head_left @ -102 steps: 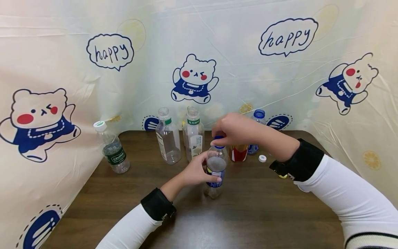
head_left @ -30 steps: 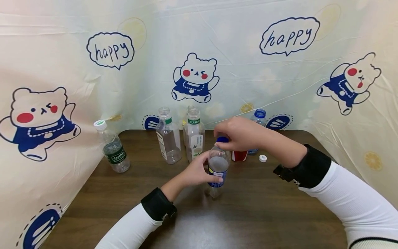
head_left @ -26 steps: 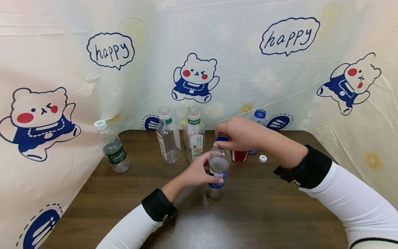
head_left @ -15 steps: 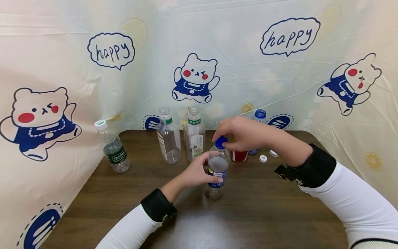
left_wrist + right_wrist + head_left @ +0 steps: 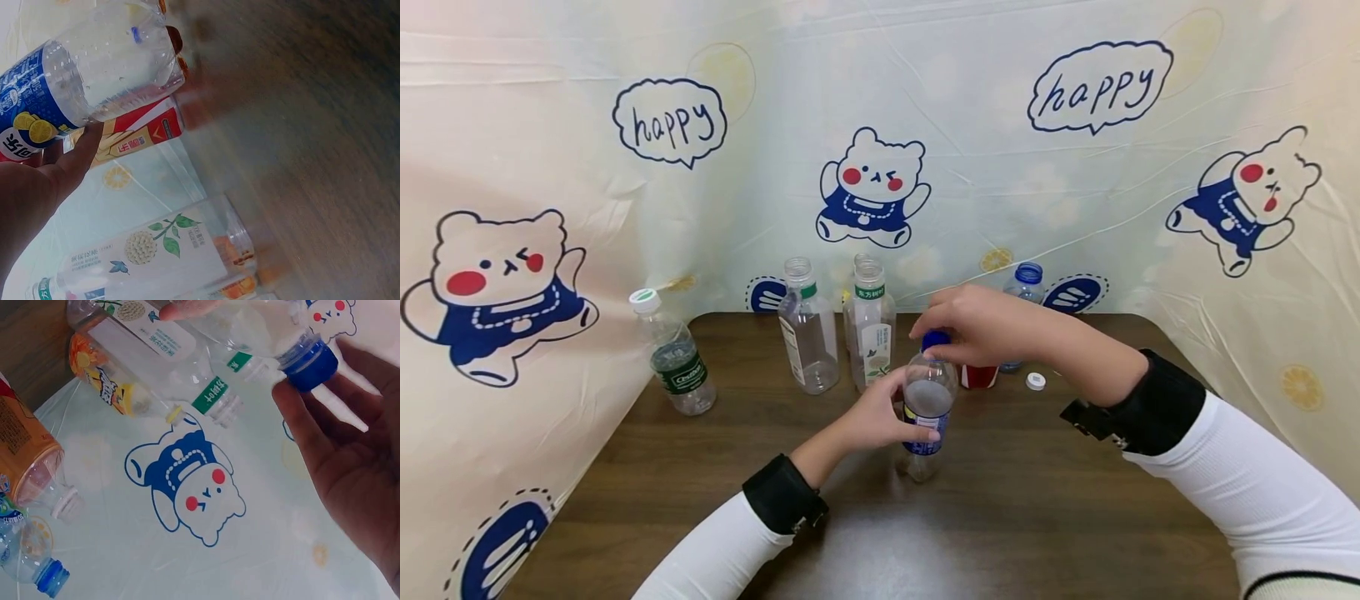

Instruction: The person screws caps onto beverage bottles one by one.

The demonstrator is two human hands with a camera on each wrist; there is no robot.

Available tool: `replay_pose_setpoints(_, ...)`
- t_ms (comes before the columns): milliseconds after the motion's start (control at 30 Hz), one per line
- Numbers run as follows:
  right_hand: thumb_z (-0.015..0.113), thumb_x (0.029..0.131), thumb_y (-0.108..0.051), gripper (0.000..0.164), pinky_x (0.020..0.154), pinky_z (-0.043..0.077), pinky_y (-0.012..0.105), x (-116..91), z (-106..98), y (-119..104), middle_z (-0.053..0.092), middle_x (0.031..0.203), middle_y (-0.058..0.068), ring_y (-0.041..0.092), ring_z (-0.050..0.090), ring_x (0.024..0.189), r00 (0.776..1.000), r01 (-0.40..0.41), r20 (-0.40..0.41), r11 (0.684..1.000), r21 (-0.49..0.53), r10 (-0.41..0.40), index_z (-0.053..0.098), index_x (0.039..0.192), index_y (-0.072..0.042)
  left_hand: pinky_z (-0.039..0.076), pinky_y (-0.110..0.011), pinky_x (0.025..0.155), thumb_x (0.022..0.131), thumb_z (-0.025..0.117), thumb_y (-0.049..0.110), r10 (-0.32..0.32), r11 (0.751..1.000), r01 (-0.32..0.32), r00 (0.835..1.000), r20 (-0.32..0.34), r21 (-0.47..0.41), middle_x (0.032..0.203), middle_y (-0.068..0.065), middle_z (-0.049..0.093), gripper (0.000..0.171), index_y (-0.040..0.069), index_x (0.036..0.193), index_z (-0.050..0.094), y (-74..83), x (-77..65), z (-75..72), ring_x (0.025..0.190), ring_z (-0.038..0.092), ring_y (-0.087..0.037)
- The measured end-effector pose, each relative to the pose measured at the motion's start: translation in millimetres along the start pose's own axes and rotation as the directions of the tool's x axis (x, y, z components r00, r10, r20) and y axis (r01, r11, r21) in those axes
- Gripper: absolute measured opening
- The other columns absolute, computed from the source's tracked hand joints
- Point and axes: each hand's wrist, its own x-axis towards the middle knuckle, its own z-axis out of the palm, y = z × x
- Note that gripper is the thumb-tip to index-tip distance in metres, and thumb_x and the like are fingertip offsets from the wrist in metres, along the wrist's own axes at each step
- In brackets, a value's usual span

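My left hand (image 5: pixel 871 417) grips a clear plastic bottle (image 5: pixel 928 398) round its blue label, holding it nearly upright over the table. Lemon slices are printed on that label, and the bottle (image 5: pixel 119 69) looks empty in the left wrist view. At its top sits a blue cap (image 5: pixel 935 340). My right hand (image 5: pixel 992 325) reaches over from the right and pinches the cap between thumb and fingers. In the right wrist view the blue cap (image 5: pixel 314 367) is on the neck, with fingertips on either side; the threads are not clear to see.
Two open clear bottles, one left (image 5: pixel 808 342) and one with a white label (image 5: pixel 871 333), stand behind. A green-labelled bottle (image 5: pixel 679 367) with a white cap stands at left. A red-labelled bottle (image 5: pixel 979 377), an open blue bottle (image 5: pixel 1026 283) and a loose white cap (image 5: pixel 1035 381) lie beyond my right hand.
My right hand's fingers shift about the blue cap, looser half a second ago and closer round it now. Bottle and right hand have moved slightly right; the left hand keeps its grip.
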Motion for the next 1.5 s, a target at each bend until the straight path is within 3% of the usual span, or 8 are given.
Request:
replay_pose_setpoints(200,0.073,0.084,-0.001,0.023,0.081,0.056,0.033,-4,-5,0,0.067,0.102,0.005,0.017,0.063,0.091,0.998,0.023,0.052,0.997,0.072,-0.027,0.072,0.107,-0.006,0.054,-0.034,0.084,0.078,0.082,0.009,0.006,1.000,-0.006,1.000,-0.004,0.007,0.121,-0.004,0.058,0.070,0.015,0.139,0.047,1.0,0.6,-0.1,0.106,0.060,-0.019)
replay_pose_setpoints(400,0.073,0.087,-0.006,0.020,0.077,0.055,0.031,-3,-1,1,0.064,0.094,0.005,0.017,0.060,0.083,0.999,0.002,0.042,1.000,0.007,-0.002,0.070,0.107,-0.003,0.054,-0.034,0.085,0.080,0.081,0.009,0.016,1.000,-0.017,1.000,0.005,0.010,0.121,-0.007,0.059,0.069,0.011,0.139,0.046,2.5,1.6,0.3,0.106,0.061,-0.020)
replay_pose_setpoints(567,0.071,0.090,-0.011,0.020,0.081,0.055,0.036,-1,5,3,0.062,0.095,0.008,0.021,0.061,0.088,1.000,0.005,0.010,0.998,-0.062,-0.005,0.067,0.107,-0.002,0.054,-0.035,0.084,0.082,0.079,0.008,0.021,1.000,-0.021,1.000,-0.007,-0.009,0.122,-0.010,0.058,0.069,0.010,0.141,0.044,3.3,1.5,-0.9,0.106,0.061,-0.021)
replay_pose_setpoints(833,0.070,0.090,-0.014,0.021,0.083,0.055,0.036,1,11,3,0.061,0.095,0.009,0.023,0.062,0.090,0.998,-0.059,0.004,0.991,-0.124,0.060,0.067,0.108,-0.002,0.054,-0.036,0.084,0.083,0.078,0.009,0.037,0.999,-0.037,0.999,-0.016,0.002,0.122,-0.011,0.058,0.067,0.009,0.141,0.043,1.2,1.5,-1.4,0.107,0.060,-0.022)
replay_pose_setpoints(1300,0.075,0.086,-0.011,0.021,0.077,0.055,0.032,-2,14,9,0.062,0.092,0.007,0.020,0.061,0.084,0.997,-0.030,-0.075,0.998,-0.050,0.026,0.069,0.104,-0.003,0.054,-0.033,0.083,0.081,0.081,0.012,0.034,0.998,-0.032,0.999,-0.037,0.052,0.122,-0.005,0.058,0.068,0.014,0.139,0.046,0.4,1.4,-0.2,0.107,0.060,-0.018)
replay_pose_setpoints(1500,0.075,0.086,-0.014,0.022,0.071,0.054,0.028,-6,15,12,0.062,0.092,0.003,0.015,0.057,0.079,0.995,-0.050,-0.088,0.999,0.009,0.051,0.071,0.106,-0.005,0.054,-0.033,0.083,0.081,0.081,0.014,0.034,0.998,-0.032,0.999,-0.034,0.058,0.122,-0.004,0.058,0.067,0.014,0.139,0.046,1.4,0.0,0.3,0.106,0.060,-0.019)
